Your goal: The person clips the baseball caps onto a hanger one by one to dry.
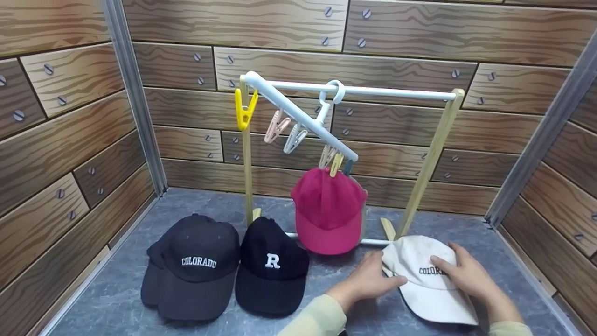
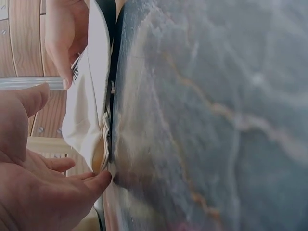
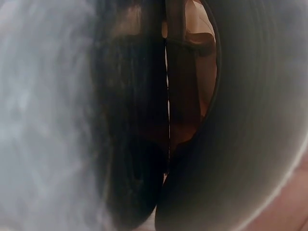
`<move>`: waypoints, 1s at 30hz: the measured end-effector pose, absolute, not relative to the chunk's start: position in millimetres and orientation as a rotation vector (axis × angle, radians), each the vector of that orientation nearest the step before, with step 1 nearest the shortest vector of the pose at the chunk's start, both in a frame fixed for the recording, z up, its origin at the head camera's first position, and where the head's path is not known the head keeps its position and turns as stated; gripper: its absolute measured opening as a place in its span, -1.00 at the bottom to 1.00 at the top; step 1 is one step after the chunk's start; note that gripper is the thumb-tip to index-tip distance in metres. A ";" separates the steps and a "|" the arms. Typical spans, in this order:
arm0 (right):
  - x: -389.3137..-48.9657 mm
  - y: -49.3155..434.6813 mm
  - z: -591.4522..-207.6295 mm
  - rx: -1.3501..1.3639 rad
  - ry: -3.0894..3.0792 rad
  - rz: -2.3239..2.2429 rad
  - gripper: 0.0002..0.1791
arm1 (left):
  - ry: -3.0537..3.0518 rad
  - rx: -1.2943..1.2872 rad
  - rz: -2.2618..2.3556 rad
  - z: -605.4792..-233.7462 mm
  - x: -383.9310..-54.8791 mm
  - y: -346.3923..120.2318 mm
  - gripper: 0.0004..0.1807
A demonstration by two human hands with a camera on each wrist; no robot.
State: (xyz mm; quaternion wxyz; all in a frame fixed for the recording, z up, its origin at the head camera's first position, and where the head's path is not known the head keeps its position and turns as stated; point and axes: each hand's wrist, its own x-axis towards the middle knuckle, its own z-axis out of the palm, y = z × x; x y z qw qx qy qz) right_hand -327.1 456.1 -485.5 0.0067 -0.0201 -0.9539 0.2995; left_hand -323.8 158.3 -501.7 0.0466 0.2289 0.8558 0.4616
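Note:
A white baseball cap (image 1: 422, 247) with dark lettering, partly covered, sits low at the front right with its brim toward me. My right hand (image 1: 475, 277) holds its right side, thumb across the front beside the lettering. At the cap's left edge is my left hand (image 1: 368, 277); in the left wrist view, fingertips of the left hand (image 2: 43, 197) touch the rear edge of the cap (image 2: 84, 115) close to the tabletop, while the thumb stands apart. The right wrist view is mostly filled by a dark brim underside (image 3: 240, 115), and the right fingers are largely hidden there.
A white hanger (image 1: 298, 114) with several clothespins hangs from a rack bar (image 1: 396, 92). A pink cap (image 1: 329, 214) is clipped to it, another cap partly hidden behind. Left stand a black COLORADO cap (image 1: 200, 242), overlapping another dark cap, and a black R cap (image 1: 273, 284).

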 end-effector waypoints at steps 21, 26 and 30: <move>-325.1 456.1 -481.2 -0.095 -2.902 1.128 -0.15 | 2.595 0.664 1.505 -503.2 -326.5 161.6 -0.20; -324.3 457.0 -483.3 -0.114 -2.876 1.197 -0.22 | 2.602 0.684 1.483 -503.1 -325.6 161.6 -0.18; -324.3 456.3 -486.4 -0.125 -2.859 1.218 -0.31 | 2.654 0.727 1.380 -503.3 -323.8 160.1 -0.12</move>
